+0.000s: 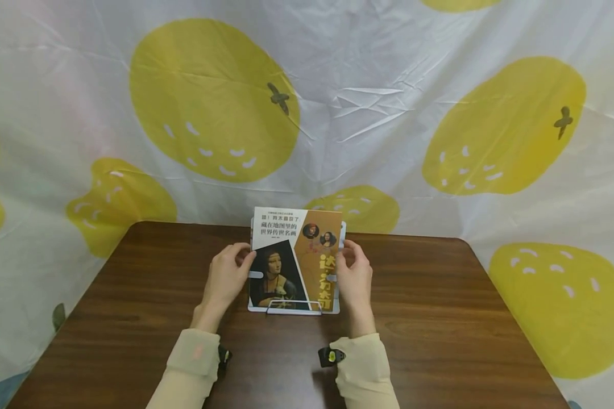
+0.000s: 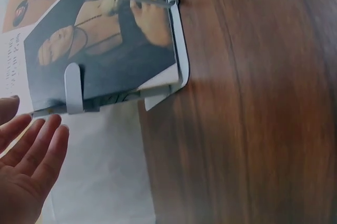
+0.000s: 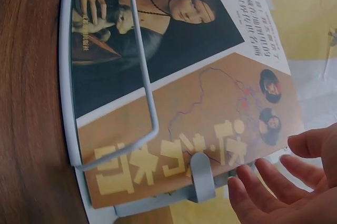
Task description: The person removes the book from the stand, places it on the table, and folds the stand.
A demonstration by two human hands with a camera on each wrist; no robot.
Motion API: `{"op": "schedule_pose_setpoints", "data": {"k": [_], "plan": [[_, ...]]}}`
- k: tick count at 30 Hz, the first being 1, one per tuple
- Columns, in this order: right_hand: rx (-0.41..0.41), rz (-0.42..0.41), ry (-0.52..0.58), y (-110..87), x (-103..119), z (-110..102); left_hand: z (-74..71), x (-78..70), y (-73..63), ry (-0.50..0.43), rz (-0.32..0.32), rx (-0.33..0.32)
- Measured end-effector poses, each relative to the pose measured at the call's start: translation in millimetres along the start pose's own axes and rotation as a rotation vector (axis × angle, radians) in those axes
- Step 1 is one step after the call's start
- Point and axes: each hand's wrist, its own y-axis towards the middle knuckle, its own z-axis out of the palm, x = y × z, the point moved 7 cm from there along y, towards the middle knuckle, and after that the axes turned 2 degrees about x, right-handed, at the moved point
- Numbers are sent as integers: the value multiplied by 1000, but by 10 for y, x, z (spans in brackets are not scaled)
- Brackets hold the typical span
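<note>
left fingers [image 2: 50, 153] and right fingers [image 3: 268, 179], loosely parted, flank a book [image 1: 298, 258] propped on a pale stand [image 1: 294, 312].

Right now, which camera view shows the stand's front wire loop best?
The right wrist view: the wire loop appears large there, nearly whole across the book, only clipped at the picture's top. The head view shows it whole but small, low on the book. The left wrist view shows just part, cut off at the top.
</note>
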Motion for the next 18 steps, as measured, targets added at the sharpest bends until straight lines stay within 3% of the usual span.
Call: {"op": "schedule_pose_setpoints", "data": {"k": [18], "plan": [[-46, 48, -97, 69, -158, 92, 165, 193, 18, -94, -148, 4]]}}
